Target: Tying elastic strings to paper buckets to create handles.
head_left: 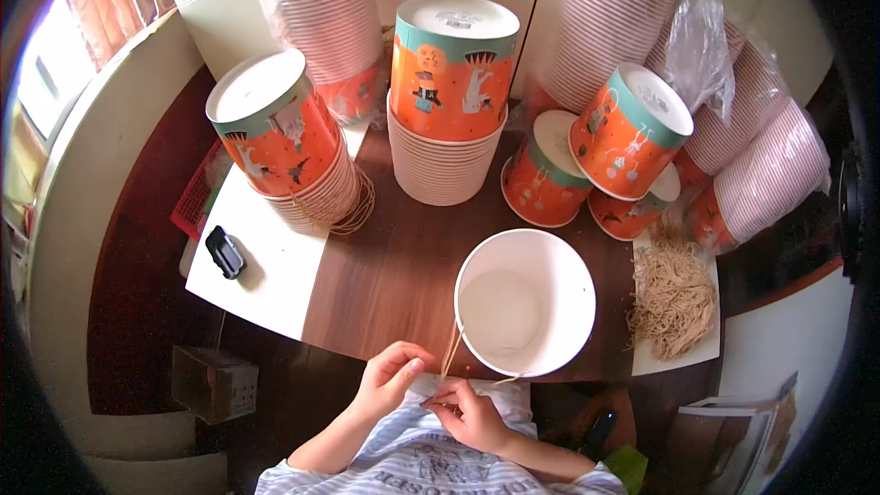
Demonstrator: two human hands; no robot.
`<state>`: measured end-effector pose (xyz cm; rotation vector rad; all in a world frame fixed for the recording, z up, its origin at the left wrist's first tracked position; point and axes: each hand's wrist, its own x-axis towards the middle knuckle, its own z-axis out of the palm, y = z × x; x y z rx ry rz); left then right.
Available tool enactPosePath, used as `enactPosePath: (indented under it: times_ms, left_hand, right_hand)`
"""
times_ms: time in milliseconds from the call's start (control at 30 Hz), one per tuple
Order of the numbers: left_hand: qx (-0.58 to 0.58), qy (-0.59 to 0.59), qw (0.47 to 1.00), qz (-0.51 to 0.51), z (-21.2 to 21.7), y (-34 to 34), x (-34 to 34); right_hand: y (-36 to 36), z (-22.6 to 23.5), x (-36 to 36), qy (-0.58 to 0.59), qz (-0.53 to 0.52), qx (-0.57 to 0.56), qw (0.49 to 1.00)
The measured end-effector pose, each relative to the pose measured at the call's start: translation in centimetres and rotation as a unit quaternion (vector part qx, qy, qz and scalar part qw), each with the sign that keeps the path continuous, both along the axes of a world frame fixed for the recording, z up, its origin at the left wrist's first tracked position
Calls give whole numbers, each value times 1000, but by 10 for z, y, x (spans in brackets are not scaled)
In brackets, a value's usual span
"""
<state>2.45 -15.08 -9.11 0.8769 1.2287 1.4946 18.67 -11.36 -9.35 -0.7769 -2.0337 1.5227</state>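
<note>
The left hand (390,376) and right hand (467,414) are pinching a thin string (451,348) close together. The string is hanging from the big white bucket (524,301), which is sitting on the table's (385,275) near edge.

Both hands at the near edge of the tabletop (394,266): left hand (390,378) and right hand (469,414) pinch a tan cord (451,348) running to the rim of an open white paper bucket (525,301) (bucket upright, empty). Behind it: stacks of upside-down orange buckets (449,82). Right: pile of tan cords (674,298). Left: small black clip (225,252).
</note>
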Motion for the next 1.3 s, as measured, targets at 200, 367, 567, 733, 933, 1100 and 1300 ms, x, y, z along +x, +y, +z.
enactPosePath:
  times_ms: [200,367,567,733,933,1100,1300]
  left_hand:
    - [-36,19,998,-50,-9,-8,11]
    - [-36,32,997,-54,-18,-10,16]
    - [-91,-136,984,-63,-17,-9,15]
    - [-71,-196,976,-59,-12,3,7]
    - [-54,-219,968,-108,10,29,-4]
    - [-72,-185,973,-114,14,41,-11]
    - [26,-27,988,-149,22,55,-14]
  right_hand:
    - [0,-13,3,-47,13,-83,995]
    - [0,-9,0,-68,3,-41,997]
    - [0,-23,4,-44,-3,31,999]
    - [-6,-33,9,-50,40,74,995]
    - [-17,-42,17,-130,121,66,982]
    - [-14,-43,21,-217,160,186,945]
    - [-2,-30,22,-277,228,232,904]
